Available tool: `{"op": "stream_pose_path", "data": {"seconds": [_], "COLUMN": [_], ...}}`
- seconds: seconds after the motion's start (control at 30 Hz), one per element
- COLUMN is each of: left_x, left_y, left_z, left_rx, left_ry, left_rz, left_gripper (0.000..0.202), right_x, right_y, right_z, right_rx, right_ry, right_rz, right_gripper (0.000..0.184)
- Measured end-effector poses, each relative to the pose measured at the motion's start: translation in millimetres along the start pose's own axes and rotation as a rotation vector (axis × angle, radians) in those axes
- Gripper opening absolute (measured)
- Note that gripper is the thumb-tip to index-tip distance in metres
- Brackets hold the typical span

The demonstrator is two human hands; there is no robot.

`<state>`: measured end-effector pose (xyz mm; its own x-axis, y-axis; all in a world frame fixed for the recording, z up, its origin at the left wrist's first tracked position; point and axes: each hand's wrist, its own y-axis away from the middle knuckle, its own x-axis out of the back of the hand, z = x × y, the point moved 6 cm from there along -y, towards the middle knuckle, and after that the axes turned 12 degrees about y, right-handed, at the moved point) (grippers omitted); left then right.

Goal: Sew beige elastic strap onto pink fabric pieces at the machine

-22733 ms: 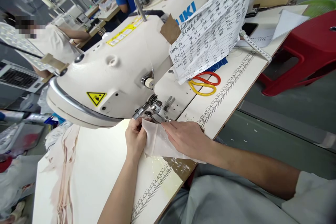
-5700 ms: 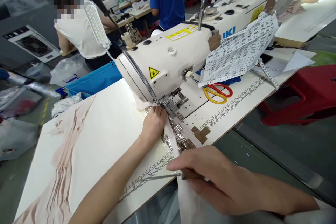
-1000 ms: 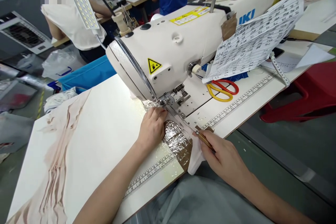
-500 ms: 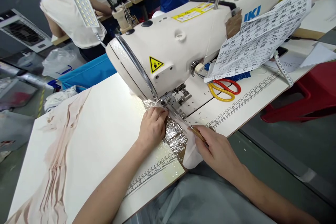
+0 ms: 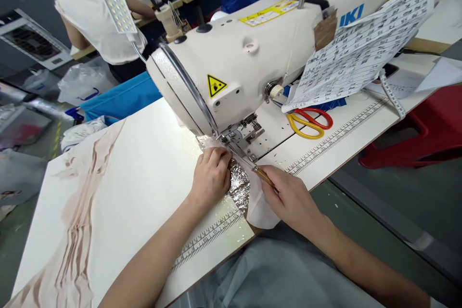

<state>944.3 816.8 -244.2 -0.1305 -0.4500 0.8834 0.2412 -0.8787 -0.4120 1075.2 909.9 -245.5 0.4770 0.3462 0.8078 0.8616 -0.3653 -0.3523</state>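
My left hand (image 5: pixel 212 173) has its fingers bent and pressed together on a pale pink fabric piece (image 5: pixel 264 204) at the needle area of a white sewing machine (image 5: pixel 245 57). Fingertips and the fabric edge under them are partly hidden. In my right hand (image 5: pixel 290 195) is a wooden-handled awl (image 5: pixel 264 175), its thin metal shaft pointing up and left toward the presser foot (image 5: pixel 225 138). The fabric hangs below that hand, over the table's front edge. Shiny crinkled silver film (image 5: pixel 238 184) covers the table between my hands.
Red-and-yellow-handled scissors (image 5: pixel 310 122) lie right of the needle. A handwritten sheet (image 5: pixel 361 53) leans against the machine, a tape measure (image 5: pixel 391 94) beside it. Gathered pink fabric (image 5: pixel 77 231) lies at left. A red stool (image 5: pixel 415 134) stands at right; two people are beyond the machine.
My right hand and the awl have shifted a little left, toward the needle, with the hanging fabric moving along. My left hand stays nearly in place.
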Motion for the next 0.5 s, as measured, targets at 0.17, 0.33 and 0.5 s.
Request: {"op": "stream_pose_path", "data": {"seconds": [0.17,0.33,0.5], "left_x": [-4.1,-5.0,-5.6], "left_y": [-1,-3,-1], "left_z": [-5,-5,-7], "left_rx": [0.069,0.089,0.071], "left_ry": [-0.053,-0.077,-0.06], "left_rz": [-0.059,-0.064,-0.024], "left_gripper": [0.035,0.036,0.037], "right_x": [-2,-5,-4], "right_y": [-3,-4,-2], "right_z": [0,-4,-13], "right_rx": [0.034,0.073,0.135], "right_ry": [0.02,0.045,0.034], "right_rz": [0.028,0.05,0.091], "right_gripper": [0.023,0.024,0.025]}}
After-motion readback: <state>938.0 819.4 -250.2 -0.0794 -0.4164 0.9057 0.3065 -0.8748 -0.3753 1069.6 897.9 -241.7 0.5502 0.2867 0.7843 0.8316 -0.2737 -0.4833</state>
